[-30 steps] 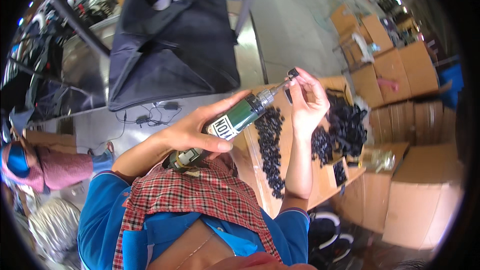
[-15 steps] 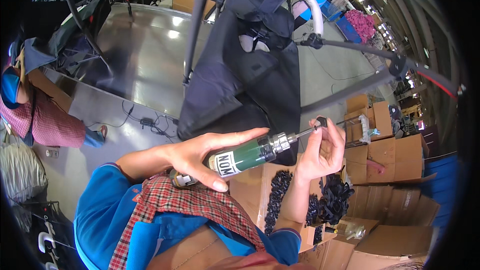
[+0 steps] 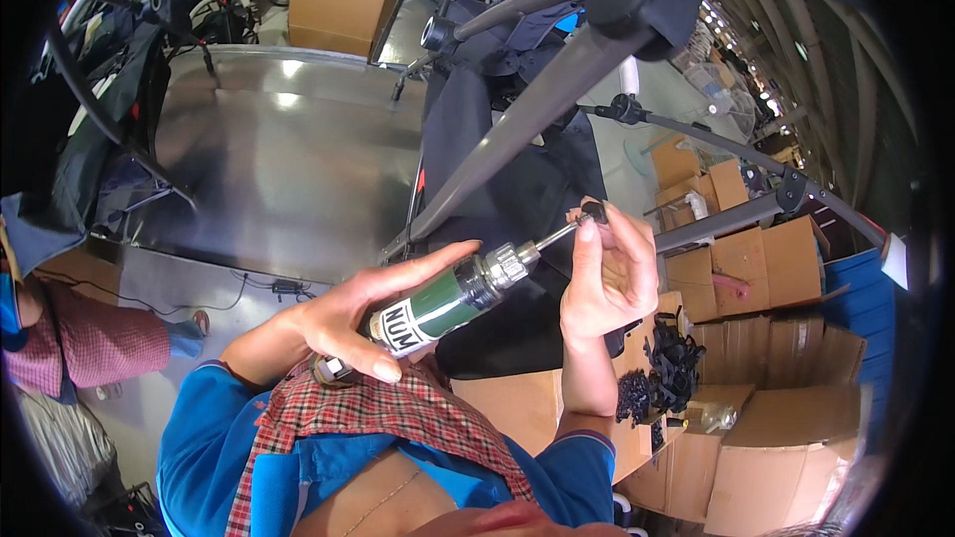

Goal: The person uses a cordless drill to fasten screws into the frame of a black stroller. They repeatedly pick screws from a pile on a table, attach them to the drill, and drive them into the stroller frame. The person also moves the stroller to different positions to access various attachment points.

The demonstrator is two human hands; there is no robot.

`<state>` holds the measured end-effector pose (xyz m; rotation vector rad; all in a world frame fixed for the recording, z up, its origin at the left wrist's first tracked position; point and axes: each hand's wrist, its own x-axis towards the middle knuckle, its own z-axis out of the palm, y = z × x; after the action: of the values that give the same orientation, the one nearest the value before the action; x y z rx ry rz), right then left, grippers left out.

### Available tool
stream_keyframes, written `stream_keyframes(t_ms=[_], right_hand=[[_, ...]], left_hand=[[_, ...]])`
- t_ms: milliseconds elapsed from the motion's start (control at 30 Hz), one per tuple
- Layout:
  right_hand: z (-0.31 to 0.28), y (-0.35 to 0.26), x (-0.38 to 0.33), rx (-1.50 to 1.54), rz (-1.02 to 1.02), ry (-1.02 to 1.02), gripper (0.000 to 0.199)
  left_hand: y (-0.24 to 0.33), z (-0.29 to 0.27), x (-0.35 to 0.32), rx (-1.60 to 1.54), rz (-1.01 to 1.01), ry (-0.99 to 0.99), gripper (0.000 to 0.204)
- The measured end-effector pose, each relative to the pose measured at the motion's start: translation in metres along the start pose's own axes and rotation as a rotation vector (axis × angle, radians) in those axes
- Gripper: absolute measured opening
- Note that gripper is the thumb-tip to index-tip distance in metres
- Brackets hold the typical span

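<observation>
My left hand (image 3: 343, 316) is wrapped round a green and silver power screwdriver (image 3: 443, 300), its bit pointing up and to the right. At the tip of the bit, my right hand (image 3: 612, 278) pinches a small black plastic part (image 3: 593, 212) between thumb and fingers. The bit's end meets this part; whether a screw sits between them is too small to tell. Just beyond both hands stands a stroller-like frame with a thick grey tube (image 3: 517, 129) slanting across black fabric (image 3: 458, 129).
A shiny metal-topped table (image 3: 269, 159) lies at the far left. Cardboard boxes (image 3: 786, 457) crowd the right, beside piles of small black parts (image 3: 676, 368). Another person's checked garment (image 3: 109, 338) shows at the left, near cables on the floor.
The grey tube now slants across the black fabric, nearer to me. Both hands, with the screwdriver and the black part, sit slightly farther left in view. Each keeps its hold.
</observation>
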<state>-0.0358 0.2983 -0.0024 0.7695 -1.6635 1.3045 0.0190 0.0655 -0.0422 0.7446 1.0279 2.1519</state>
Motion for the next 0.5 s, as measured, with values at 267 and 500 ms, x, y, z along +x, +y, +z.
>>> stream_keyframes(t_ms=[267,500], right_hand=[[0.004,0.007,0.017,-0.100,-0.145,-0.222,0.018],[-0.048,0.172,0.008,-0.728,0.574,-0.368,0.074]], left_hand=[[0.009,-0.023,0.002,-0.104,0.017,-0.045,0.118],[0.005,-0.033,0.005,-0.260,0.125,-0.122,0.122]])
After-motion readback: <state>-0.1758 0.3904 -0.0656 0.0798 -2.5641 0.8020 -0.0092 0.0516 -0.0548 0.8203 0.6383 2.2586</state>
